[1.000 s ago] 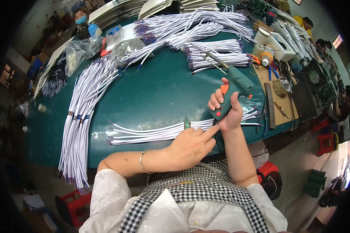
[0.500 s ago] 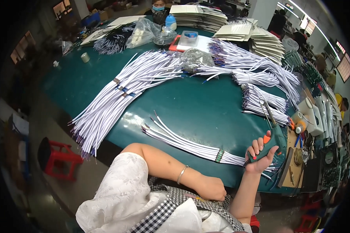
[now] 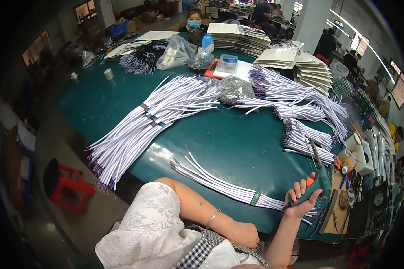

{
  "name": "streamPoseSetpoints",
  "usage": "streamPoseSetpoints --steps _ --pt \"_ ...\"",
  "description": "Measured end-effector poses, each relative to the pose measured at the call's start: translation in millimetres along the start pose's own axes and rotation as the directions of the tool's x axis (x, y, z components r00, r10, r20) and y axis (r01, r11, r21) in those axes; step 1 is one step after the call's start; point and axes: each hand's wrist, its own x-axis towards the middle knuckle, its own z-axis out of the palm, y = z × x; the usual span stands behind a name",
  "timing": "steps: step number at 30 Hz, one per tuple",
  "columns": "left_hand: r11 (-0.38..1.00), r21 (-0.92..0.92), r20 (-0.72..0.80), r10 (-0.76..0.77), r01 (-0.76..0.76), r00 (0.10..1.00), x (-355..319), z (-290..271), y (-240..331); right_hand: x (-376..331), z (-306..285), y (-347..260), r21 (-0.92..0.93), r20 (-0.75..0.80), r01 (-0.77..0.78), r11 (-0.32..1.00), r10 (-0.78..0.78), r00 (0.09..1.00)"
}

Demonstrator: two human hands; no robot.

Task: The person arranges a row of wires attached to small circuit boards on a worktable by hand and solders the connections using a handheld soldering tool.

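Note:
My right hand grips a green soldering gun with an orange trigger, its long thin metal tip pointing up and away from me. My left hand is curled closed near my lap at the table's front edge; whether anything is inside it is hidden. A row of white cables lies on the green table in front of me. Near its right end, a small green circuit board strip lies across the cables. Their right ends pass behind my right hand.
A large bundle of white cables lies on the left, with more bundles at the back right. Stacked cardboard sheets stand behind them. A wooden board with tools lies at right. A red stool is left; a masked person sits opposite.
The whole view has tilted up slightly, so the table sits lower in the picture. My right hand still holds the soldering gun, and my left hand stays curled near my lap.

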Motion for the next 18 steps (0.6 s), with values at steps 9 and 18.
streamPoseSetpoints --steps 9,18 --pt "0.998 -0.066 -0.007 0.008 -0.008 1.000 -0.7 -1.1 -4.1 -1.2 1.0 0.8 0.009 -0.031 -0.015 1.000 0.016 0.999" --pt "0.996 -0.084 -0.033 0.024 -0.026 0.999 -0.6 0.2 -7.5 0.1 -0.2 1.7 0.019 -0.029 -0.037 0.999 0.037 0.999"
